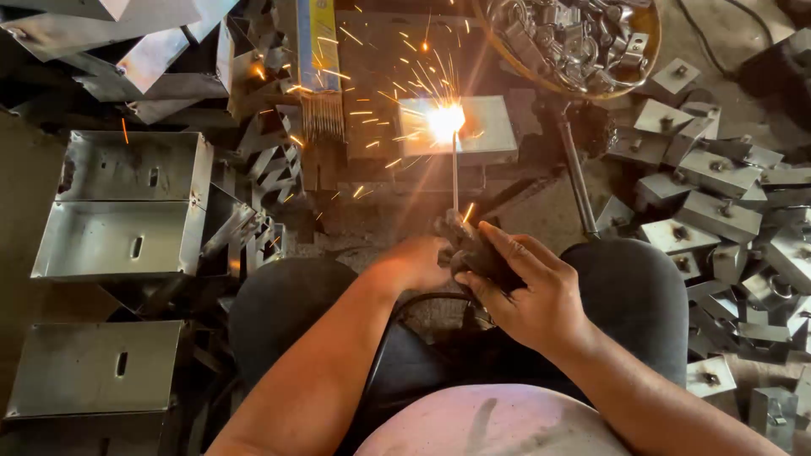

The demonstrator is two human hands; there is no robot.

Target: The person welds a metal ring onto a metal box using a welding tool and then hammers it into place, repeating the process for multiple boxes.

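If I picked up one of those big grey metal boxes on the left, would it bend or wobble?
Probably not. The grey metal box looks like folded sheet steel, so likely stiff. It seems hollow, so maybe lighter than it looks. Its flat sides suggest it would slide, not roll, and its edges may be sharp.

A bare, dusty concrete floor [25, 211] is showing at the left edge and in the far right corner. Folded sheet-metal boxes [127, 203] are lying in a stack on the left, and loose metal offcuts [127, 51] are piling up in the far left corner. Small grey brackets with bolts [718, 211] are spreading across the right side in a heap. A round yellow-rimmed tub [583, 42] full of metal fittings is sitting at the far right, and what may be a cable [701, 25] is trailing beside it. Daylight is falling evenly from above, glinting on the steel.
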